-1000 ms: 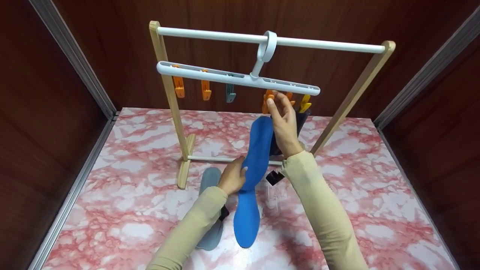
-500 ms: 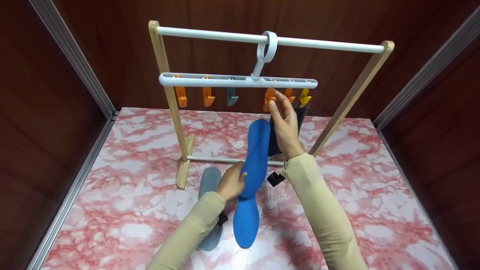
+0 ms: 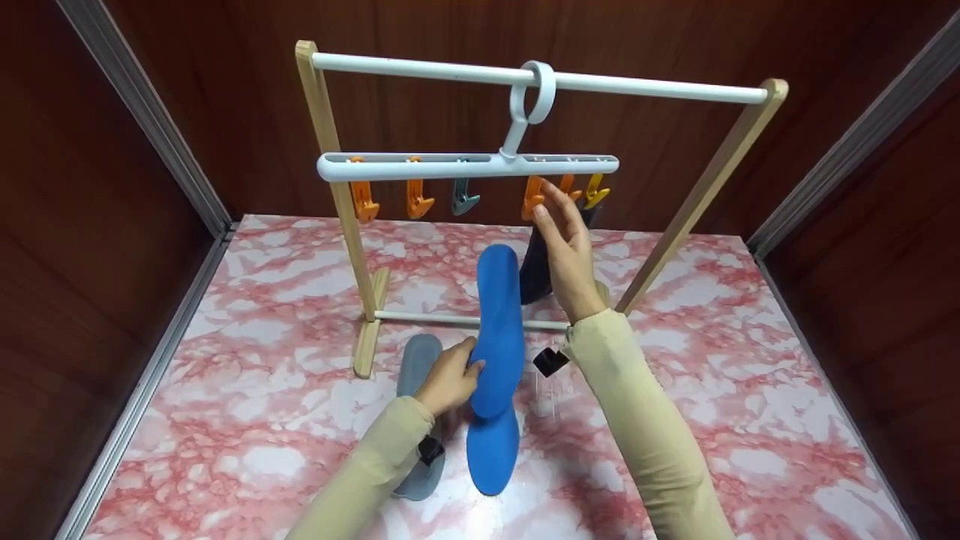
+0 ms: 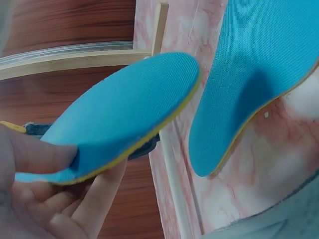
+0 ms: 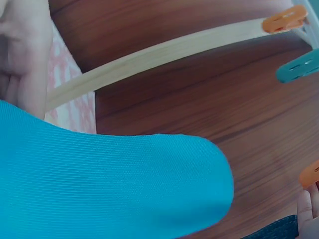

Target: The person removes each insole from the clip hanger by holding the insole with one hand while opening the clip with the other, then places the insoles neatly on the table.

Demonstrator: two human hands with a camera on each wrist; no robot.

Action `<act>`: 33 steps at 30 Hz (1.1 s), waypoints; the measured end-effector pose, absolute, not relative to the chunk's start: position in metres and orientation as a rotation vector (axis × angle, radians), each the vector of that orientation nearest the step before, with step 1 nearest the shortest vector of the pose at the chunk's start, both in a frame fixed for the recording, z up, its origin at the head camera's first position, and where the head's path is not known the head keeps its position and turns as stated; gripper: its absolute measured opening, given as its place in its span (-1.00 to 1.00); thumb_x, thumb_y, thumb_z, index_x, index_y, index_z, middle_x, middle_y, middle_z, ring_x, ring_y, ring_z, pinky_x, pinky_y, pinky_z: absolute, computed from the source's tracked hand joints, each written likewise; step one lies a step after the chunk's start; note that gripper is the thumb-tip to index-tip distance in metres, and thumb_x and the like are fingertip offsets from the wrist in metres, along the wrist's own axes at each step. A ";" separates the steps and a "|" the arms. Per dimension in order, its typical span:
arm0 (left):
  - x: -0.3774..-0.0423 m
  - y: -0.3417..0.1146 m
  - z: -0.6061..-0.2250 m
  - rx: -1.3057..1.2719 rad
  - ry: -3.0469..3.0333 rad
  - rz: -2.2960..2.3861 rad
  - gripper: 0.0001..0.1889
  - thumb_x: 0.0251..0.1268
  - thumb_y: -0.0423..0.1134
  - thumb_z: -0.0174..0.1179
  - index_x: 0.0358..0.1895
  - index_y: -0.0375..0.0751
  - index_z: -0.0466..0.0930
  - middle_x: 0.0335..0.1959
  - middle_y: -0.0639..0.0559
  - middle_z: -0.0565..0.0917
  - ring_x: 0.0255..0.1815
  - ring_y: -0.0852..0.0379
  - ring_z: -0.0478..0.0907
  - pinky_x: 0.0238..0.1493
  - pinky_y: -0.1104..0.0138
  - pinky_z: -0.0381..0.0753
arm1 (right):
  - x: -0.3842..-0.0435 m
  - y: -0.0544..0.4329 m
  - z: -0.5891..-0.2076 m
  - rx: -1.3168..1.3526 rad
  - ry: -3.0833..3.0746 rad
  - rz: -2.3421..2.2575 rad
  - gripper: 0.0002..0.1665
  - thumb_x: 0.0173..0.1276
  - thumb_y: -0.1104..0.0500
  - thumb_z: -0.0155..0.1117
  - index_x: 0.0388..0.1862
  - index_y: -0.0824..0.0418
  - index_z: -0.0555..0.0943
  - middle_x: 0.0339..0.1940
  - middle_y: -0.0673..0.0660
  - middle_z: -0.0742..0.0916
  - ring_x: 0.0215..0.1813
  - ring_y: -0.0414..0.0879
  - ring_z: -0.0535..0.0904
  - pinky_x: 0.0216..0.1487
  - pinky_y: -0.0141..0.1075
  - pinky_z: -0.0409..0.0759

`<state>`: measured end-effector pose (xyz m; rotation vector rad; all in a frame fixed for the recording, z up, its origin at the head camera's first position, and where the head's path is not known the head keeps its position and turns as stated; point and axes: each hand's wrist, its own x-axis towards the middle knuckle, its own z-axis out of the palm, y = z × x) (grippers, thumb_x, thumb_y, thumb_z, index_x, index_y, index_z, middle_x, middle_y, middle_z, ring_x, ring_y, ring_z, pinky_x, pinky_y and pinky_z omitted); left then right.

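Observation:
My left hand point(image 3: 450, 381) pinches a blue insole point(image 3: 499, 330) by its side edge, thumb on the blue face and fingers beneath, as the left wrist view shows; its yellow underside rim point(image 4: 149, 137) is visible there. The insole stands raised in front of the hanger. My right hand point(image 3: 571, 251) reaches up to an orange clip point(image 3: 533, 199) on the white clip hanger point(image 3: 420, 166), its thumb and index fingertips pinching the clip. In the right wrist view, only fingertips of that hand show at the orange clip point(image 5: 310, 174). A second blue insole point(image 3: 493, 459) lies on the surface below.
A dark textile-like piece point(image 3: 535, 271) hangs behind my right hand, under another orange clip and a yellow clip point(image 3: 596, 193). Two orange clips and a teal clip point(image 3: 463, 199) hang leftward. A grey insole point(image 3: 420, 369) lies on the marbled surface; a wooden-sided rack point(image 3: 352, 232) carries the hanger.
The held blue insole has moved down and left with my left hand. The hanger has turned and its right end shifted left, while my right hand stays at the same orange clip.

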<state>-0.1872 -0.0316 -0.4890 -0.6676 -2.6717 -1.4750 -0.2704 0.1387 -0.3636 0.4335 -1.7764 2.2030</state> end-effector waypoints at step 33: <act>-0.167 -0.044 -0.524 -0.804 -3.050 -1.904 -0.65 0.28 -0.39 0.15 0.08 -0.52 0.49 -0.16 -0.31 0.67 -0.15 -0.16 0.65 -0.15 0.23 0.61 | -0.268 0.139 -0.383 0.337 -1.747 2.263 -0.55 0.42 0.37 0.01 0.27 0.41 0.37 0.10 0.16 0.62 0.14 -0.14 0.53 0.22 -0.22 0.43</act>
